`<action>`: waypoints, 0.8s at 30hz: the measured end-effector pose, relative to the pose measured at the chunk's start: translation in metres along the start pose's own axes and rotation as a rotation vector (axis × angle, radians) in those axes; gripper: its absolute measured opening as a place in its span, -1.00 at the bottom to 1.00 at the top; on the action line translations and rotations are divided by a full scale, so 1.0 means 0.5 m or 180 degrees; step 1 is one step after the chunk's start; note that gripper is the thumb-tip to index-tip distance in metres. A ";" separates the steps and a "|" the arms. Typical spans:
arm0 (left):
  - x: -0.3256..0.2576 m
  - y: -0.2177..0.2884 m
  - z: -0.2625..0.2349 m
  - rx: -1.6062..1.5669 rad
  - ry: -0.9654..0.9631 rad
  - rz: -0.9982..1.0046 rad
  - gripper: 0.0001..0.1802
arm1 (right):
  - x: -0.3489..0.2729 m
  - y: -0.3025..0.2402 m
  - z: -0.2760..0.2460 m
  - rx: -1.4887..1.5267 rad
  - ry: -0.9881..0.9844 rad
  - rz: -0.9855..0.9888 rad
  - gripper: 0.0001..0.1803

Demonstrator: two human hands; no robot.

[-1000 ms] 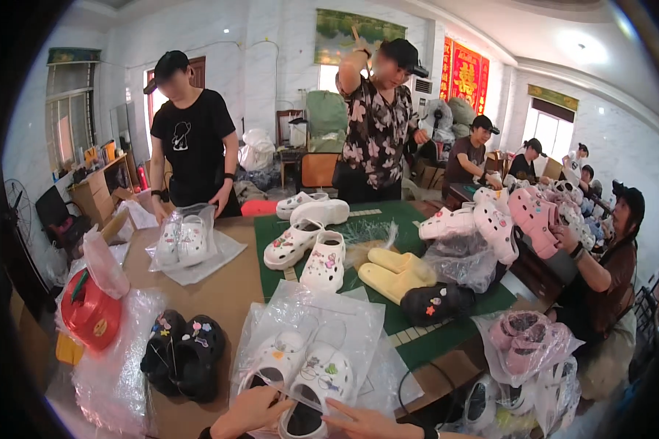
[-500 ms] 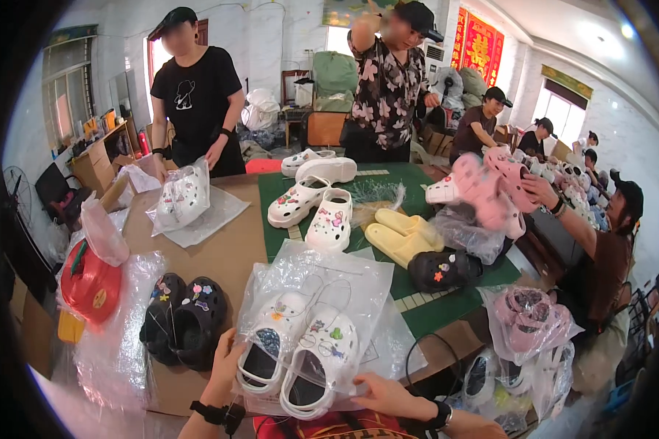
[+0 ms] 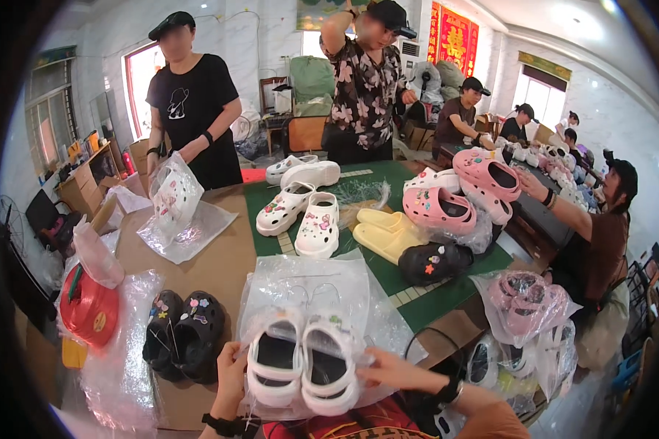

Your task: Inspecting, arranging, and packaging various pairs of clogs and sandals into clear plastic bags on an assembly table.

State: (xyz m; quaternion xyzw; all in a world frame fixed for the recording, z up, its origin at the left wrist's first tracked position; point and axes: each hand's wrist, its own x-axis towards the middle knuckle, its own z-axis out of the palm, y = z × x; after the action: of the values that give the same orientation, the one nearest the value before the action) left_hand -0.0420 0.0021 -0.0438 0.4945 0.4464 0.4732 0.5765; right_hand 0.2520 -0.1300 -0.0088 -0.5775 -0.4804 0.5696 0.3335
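Observation:
A pair of white clogs (image 3: pixel 329 367) with small charms stands in front of me, heel ends towards me. Their toes lie inside a clear plastic bag (image 3: pixel 300 282) spread over the table, while the heels stick out at its near end. To the left of the shoes, my left hand (image 3: pixel 231 374) is closed on the bag's edge. On the other side my right hand (image 3: pixel 395 369) pinches the opposite edge of the bag, close to the right clog's heel. Left of these sits a black clog pair (image 3: pixel 187 333) with colourful charms, joined by a thin tie.
Yellow slippers (image 3: pixel 388 234), a black clog (image 3: pixel 436 263) and white clogs (image 3: pixel 318 227) lie on the green mat (image 3: pixel 410 175). Bagged pink shoes (image 3: pixel 523 300) are at the right edge. A red bag (image 3: pixel 89 304) stands left. Co-workers stand across the table, one handling bagged shoes.
The white clogs' heels have tipped up and their toes now lie deeper under the bag. My right hand has risen along the bag's edge. A co-worker's pink clogs have come down on the pile.

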 end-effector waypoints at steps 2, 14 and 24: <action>0.005 0.045 0.022 0.0060 0.0007 0.0316 -0.89 | 0.006 -0.059 -0.038 -0.0029 0.0007 -0.0043 -0.50; 0.044 0.204 0.065 0.1969 0.0062 0.1741 -0.77 | 0.048 -0.200 -0.134 0.0848 0.0986 -0.1067 -0.87; 0.066 0.401 0.072 0.1116 0.0260 0.1702 -0.57 | 0.027 -0.359 -0.203 0.0651 0.1419 -0.1876 -0.77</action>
State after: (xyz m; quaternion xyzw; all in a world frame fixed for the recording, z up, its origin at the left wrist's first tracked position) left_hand -0.0222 0.0420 0.1579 0.6666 0.3981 0.5433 0.3193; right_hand 0.3182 -0.0441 0.1672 -0.4881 -0.4822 0.3548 0.6351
